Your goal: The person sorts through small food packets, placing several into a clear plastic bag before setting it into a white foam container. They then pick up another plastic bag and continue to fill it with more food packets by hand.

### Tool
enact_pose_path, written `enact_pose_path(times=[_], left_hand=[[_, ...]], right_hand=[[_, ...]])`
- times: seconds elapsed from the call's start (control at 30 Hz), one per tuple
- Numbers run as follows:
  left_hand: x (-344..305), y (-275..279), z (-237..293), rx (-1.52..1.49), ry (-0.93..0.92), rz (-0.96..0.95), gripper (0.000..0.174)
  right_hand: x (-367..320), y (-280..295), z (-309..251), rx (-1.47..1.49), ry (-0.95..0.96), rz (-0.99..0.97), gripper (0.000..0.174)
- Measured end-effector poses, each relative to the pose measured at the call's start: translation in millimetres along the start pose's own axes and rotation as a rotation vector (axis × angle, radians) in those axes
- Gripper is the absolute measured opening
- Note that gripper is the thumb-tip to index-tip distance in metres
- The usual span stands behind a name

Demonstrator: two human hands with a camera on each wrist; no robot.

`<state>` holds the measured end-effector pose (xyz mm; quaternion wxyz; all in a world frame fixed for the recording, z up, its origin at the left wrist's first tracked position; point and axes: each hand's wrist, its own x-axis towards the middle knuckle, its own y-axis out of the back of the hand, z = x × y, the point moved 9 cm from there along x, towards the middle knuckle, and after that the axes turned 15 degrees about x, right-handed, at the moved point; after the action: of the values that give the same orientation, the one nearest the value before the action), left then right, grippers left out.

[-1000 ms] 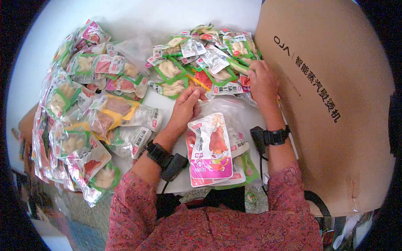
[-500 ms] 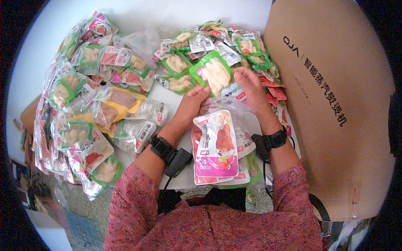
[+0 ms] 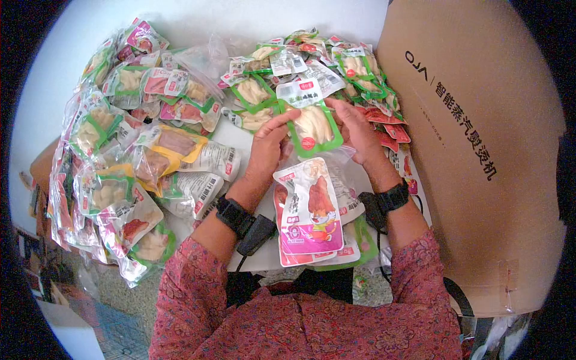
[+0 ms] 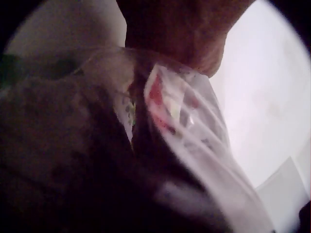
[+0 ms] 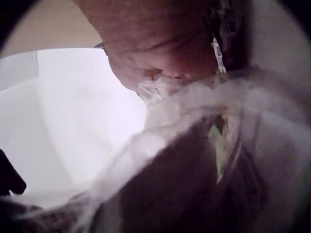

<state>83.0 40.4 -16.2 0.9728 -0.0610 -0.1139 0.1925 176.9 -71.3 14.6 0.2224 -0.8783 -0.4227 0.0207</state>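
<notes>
A vacuum-sealed food packet [image 3: 313,125] with a green border and pale pieces inside stands between the hands, its white label end up. My left hand [image 3: 268,147] pinches its left edge, thumb over the front. At its right edge are the fingertips of my right hand [image 3: 359,131]. In the right wrist view, clear plastic is gathered under that hand's curled fingers [image 5: 160,73]. This clear plastic bag [image 3: 348,168] sits below the packet, with several packets in it. A white and magenta packet [image 3: 312,207] with a chicken-leg picture faces up there.
A large clear bag [image 3: 66,180] full of packets covers the left side. Behind the hands lies a loose heap of packets [image 3: 255,90], spreading right to red ones [image 3: 393,132]. A tall cardboard box [image 3: 474,240] walls off the right side of the white table [image 3: 231,135].
The right hand came back from the heap, and the green-bordered packet now shows between both hands. It has turned from tilted to upright, label end up, and moved slightly nearer the body.
</notes>
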Motion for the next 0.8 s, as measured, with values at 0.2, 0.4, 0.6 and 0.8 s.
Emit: enact_pose_path(times=[0.2, 0.4, 0.6, 0.8], left_hand=[[1, 1, -5, 0.039, 0.056, 0.07, 0.032], [-2, -7, 11, -0.013, -0.095, 0.015, 0.039], [-3, 0, 8, 0.048, -0.04, 0.134, 0.036], [-2, -7, -10, 0.081, 0.066, -0.001, 0.021]], right_hand=[[0, -3, 3, -0.003, 0.029, -0.094, 0.035], [-1, -11, 12, -0.068, -0.04, -0.166, 0.033], [-2, -10, -13, -0.178, 0.204, -0.105, 0.033], [-3, -10, -14, -0.43, 0.292, -0.128, 0.037]])
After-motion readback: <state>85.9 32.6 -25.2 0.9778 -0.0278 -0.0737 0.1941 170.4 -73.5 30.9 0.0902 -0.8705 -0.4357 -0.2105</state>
